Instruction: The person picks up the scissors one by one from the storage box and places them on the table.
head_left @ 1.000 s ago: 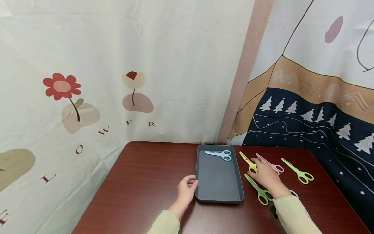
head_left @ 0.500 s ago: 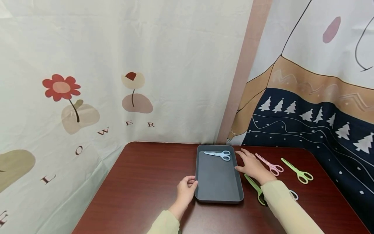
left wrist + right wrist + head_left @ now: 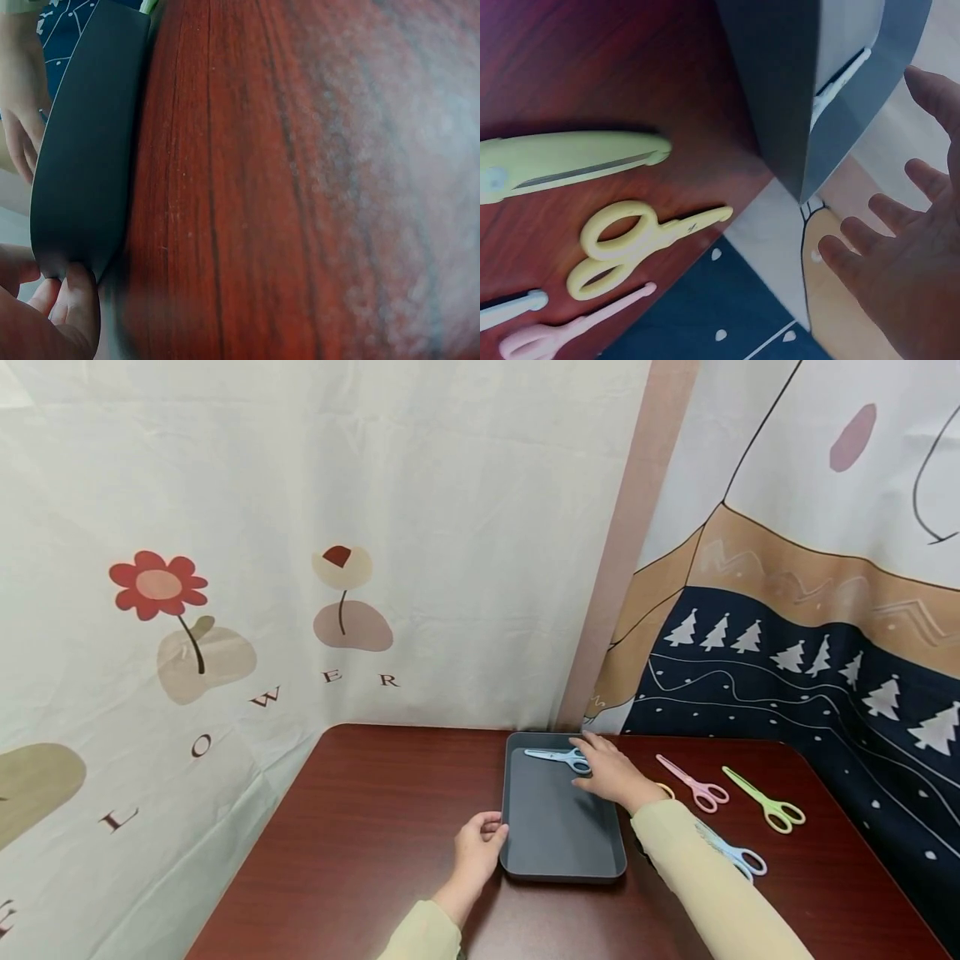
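Note:
My left hand holds the left side of a dark grey tray, fingers bent at its wall in the left wrist view. Light blue scissors lie inside the tray toward its far end. Above their handles, over the tray's right rim, my right hand is spread with nothing in its fingers. Yellow scissors rest on the table right of the tray, mostly behind my right hand and sleeve in the head view. Green scissors lie beside them, covered by that sleeve in the head view.
Farther right on the reddish-brown table are pink scissors, light green scissors and a second blue pair. A pale printed curtain hangs behind the table's far edge, with a dark blue patterned one at the right.
My right hand has moved left from beside the yellow and pink scissors to above the tray. The left hand, tray and scissors have stayed where they were.

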Tool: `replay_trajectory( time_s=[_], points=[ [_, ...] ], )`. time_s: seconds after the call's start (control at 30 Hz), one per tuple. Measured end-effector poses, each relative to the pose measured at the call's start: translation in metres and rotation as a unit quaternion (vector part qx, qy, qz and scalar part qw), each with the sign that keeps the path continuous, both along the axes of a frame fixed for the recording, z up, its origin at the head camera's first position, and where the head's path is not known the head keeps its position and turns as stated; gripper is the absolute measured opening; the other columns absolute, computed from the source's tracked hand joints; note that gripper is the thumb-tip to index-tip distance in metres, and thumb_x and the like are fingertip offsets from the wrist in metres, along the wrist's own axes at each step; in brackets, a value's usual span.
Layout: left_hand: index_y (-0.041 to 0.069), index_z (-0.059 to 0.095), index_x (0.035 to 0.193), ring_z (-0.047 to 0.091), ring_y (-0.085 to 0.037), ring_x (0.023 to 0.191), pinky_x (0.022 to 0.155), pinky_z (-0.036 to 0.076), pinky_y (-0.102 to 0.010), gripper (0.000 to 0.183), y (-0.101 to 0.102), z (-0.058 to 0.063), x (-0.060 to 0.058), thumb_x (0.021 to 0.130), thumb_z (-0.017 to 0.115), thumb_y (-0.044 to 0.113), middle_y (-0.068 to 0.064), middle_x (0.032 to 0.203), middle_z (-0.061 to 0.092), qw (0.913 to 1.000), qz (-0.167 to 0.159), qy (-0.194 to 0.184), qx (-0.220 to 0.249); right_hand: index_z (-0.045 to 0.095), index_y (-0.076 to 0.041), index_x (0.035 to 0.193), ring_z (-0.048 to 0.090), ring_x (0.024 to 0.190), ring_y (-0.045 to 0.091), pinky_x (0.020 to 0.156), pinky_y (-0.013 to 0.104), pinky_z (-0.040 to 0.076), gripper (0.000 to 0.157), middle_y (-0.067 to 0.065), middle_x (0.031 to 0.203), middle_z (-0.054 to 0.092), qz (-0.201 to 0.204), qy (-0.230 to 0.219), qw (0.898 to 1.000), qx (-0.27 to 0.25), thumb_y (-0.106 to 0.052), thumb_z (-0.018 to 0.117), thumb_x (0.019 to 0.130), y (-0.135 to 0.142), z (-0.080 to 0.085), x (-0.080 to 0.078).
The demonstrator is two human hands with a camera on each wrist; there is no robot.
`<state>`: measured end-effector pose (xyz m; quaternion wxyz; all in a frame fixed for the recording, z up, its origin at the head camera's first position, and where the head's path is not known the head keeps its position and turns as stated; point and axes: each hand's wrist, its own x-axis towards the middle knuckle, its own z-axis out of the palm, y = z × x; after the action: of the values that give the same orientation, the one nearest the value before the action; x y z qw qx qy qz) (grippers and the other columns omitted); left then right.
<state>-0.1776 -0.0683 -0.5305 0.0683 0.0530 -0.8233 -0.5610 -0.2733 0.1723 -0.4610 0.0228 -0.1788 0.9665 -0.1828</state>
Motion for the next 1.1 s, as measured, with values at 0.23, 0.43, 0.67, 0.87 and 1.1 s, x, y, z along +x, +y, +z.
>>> replay_trajectory(
  time_s=[0.23, 0.43, 0.67, 0.87, 1.1],
  points=[
    [0.000, 0.067, 0.101, 0.061, -0.013, 0.075, 0.063, 0.049, -0.020, 0.018, 0.001, -0.002, -0.002, 0.084, 0.069, 0.006, -0.007, 0.086, 0.067, 1.0000, 0.001, 0.003, 0.002, 0.040, -0.006, 0.142, 0.028, 0.136, 0.044, 0.105, 0.062, 0.027, 0.069, 0.023, 0.149, 0.030, 0.009, -0.006, 1.000, 0.029, -0.022, 0.072, 0.083, -0.014, -0.002, -0.009],
    [0.000, 0.067, 0.101, 0.061, -0.013, 0.076, 0.063, 0.049, -0.020, 0.018, 0.000, 0.000, -0.001, 0.084, 0.069, 0.006, -0.007, 0.087, 0.067, 1.0000, -0.002, 0.008, 0.003, 0.040, -0.006, 0.141, 0.032, 0.135, 0.043, 0.105, 0.061, 0.029, 0.068, 0.022, 0.149, 0.033, 0.005, -0.019, 0.999, 0.049, -0.021, 0.072, 0.083, -0.018, -0.005, -0.017],
    [0.000, 0.067, 0.101, 0.061, -0.013, 0.076, 0.063, 0.049, -0.020, 0.019, 0.001, 0.000, 0.000, 0.084, 0.069, 0.007, -0.007, 0.086, 0.067, 1.0000, -0.001, 0.004, 0.003, 0.043, -0.004, 0.139, 0.040, 0.128, 0.042, 0.102, 0.055, 0.037, 0.064, 0.024, 0.145, 0.037, 0.008, -0.038, 0.998, 0.040, -0.014, 0.071, 0.082, -0.017, -0.005, -0.021],
    [0.000, 0.067, 0.101, 0.063, -0.015, 0.076, 0.063, 0.050, -0.021, 0.019, 0.001, -0.001, -0.001, 0.084, 0.069, 0.006, -0.007, 0.087, 0.067, 1.0000, -0.002, 0.007, 0.006, 0.044, -0.003, 0.138, 0.043, 0.126, 0.040, 0.100, 0.051, 0.040, 0.061, 0.024, 0.144, 0.037, 0.011, -0.059, 0.998, 0.020, -0.007, 0.068, 0.082, -0.018, -0.002, -0.022],
    [0.001, 0.067, 0.101, 0.062, -0.014, 0.076, 0.063, 0.049, -0.020, 0.018, 0.001, 0.000, 0.001, 0.084, 0.069, 0.006, -0.007, 0.086, 0.067, 1.0000, -0.003, 0.006, 0.006, 0.044, -0.005, 0.138, 0.040, 0.129, 0.037, 0.102, 0.051, 0.039, 0.060, 0.021, 0.145, 0.036, -0.019, -0.082, 0.996, 0.026, -0.006, 0.065, 0.083, -0.029, -0.009, -0.020]
  ],
)
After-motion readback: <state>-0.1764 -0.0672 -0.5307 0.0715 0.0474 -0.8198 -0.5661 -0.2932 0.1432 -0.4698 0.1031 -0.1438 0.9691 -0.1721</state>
